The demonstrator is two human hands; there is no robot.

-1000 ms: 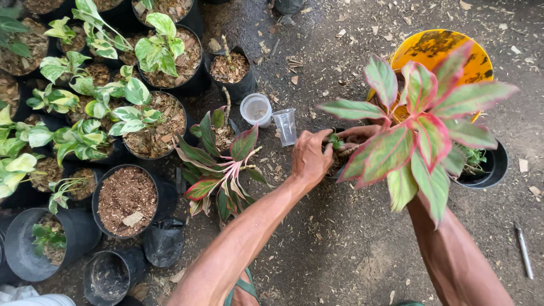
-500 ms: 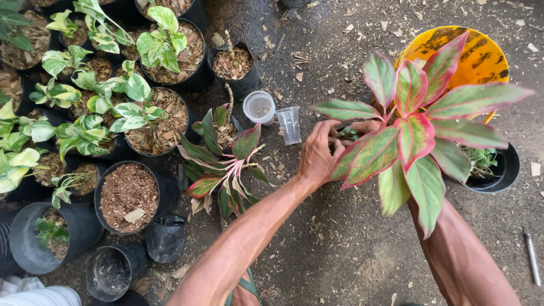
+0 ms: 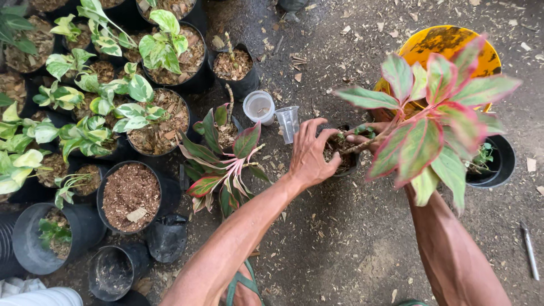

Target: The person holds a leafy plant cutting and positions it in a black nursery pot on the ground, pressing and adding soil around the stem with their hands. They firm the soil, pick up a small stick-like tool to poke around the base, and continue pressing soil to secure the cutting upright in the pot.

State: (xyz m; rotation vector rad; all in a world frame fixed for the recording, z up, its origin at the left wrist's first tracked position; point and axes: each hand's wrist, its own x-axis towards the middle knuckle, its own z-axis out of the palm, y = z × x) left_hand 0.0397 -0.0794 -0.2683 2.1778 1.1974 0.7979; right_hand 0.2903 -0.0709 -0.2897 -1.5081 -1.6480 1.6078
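Centre-right on dirt floor: small black pot [image 3: 340, 156] w/ red-green plant [image 3: 430, 136]. Left hand [image 3: 309, 153] flat on pot's left rim, fingers [image 3: 306, 131] spread, pressing soil. Right hand [image 3: 368, 136] mostly hidden by leaves, seems to grip stem base; finger state can't tell. Best done w/ stem kept upright, soil firmed evenly round it, no crushing of roots. Yellow bucket [image 3: 447, 45] far right; two clear cups [image 3: 272, 113] just left of pot.

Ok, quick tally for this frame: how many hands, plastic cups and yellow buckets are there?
Hands: 2
Plastic cups: 2
Yellow buckets: 1
Total: 5
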